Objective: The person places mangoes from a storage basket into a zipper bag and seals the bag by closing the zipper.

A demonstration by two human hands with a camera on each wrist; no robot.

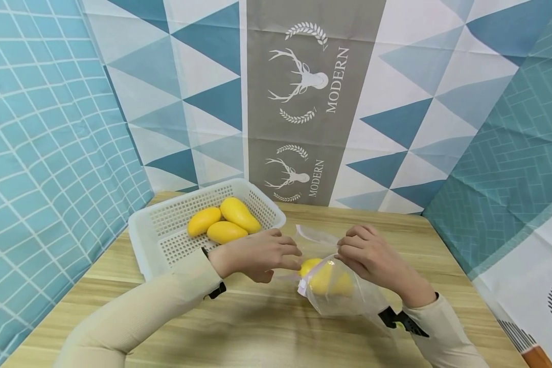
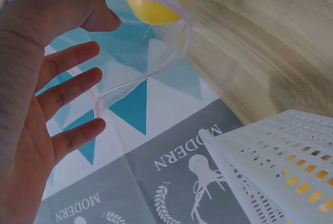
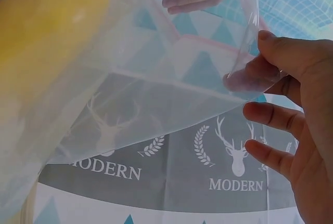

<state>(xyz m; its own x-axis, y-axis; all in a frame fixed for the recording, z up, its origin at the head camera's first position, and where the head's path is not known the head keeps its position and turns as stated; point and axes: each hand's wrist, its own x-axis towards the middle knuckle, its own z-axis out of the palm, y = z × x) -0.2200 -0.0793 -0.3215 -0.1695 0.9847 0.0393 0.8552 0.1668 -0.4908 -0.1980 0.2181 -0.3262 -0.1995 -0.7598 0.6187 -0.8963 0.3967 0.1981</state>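
Observation:
A clear zip bag (image 1: 363, 301) with a pinkish zip strip lies over the wooden table, its mouth facing left. Through its film shows a yellow mango (image 1: 331, 282). My right hand (image 1: 377, 263) pinches the bag's upper edge between thumb and fingers; in the right wrist view the thumb (image 3: 283, 47) presses on the film. At the bag's mouth is my left hand (image 1: 264, 255), palm toward the opening. Its fingers (image 2: 70, 91) are spread and hold nothing in the left wrist view. The zip strip (image 2: 179, 13) curves beside them.
A white perforated basket (image 1: 140, 240) stands at the back left with three yellow mangoes (image 1: 227, 232) inside. My left forearm passes in front of it. Patterned cloth walls (image 1: 299, 168) rise behind and at both sides of the wooden table (image 1: 239, 337).

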